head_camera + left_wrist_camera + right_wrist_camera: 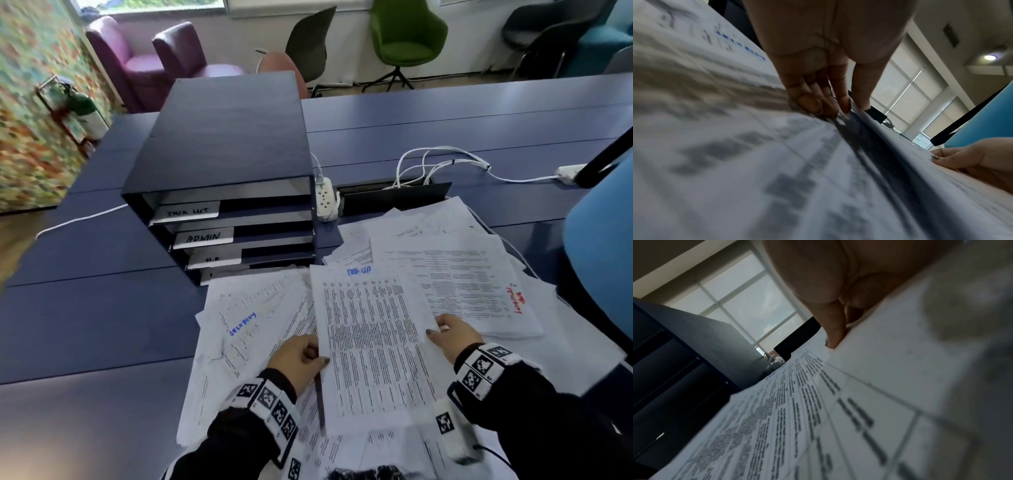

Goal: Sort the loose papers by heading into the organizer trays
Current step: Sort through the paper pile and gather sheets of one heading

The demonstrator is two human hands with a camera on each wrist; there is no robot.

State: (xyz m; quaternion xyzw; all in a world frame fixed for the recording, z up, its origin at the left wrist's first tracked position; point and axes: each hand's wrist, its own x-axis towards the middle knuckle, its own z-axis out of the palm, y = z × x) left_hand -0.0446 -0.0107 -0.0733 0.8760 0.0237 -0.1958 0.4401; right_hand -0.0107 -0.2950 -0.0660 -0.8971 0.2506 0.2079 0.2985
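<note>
A printed sheet with a blue handwritten heading (pixel 371 339) lies tilted above the loose paper pile (pixel 253 318). My left hand (pixel 301 356) pinches its left edge, thumb on top. In the left wrist view the left hand (pixel 830 104) has its fingers under the sheet's edge (pixel 890 133). My right hand (pixel 452 334) pinches the sheet's right edge, and in the right wrist view its thumb (pixel 835 335) presses on the sheet (pixel 797 410). The dark organizer (pixel 226 164) stands beyond, with labelled trays (pixel 202 236) facing me.
More sheets lie at right, one with a red heading (pixel 515 299). A white power strip (pixel 325 200) and cables (pixel 442 161) sit behind the papers. A blue chair back (pixel 599 246) stands at the right. Chairs line the far side of the blue table (pixel 85 308).
</note>
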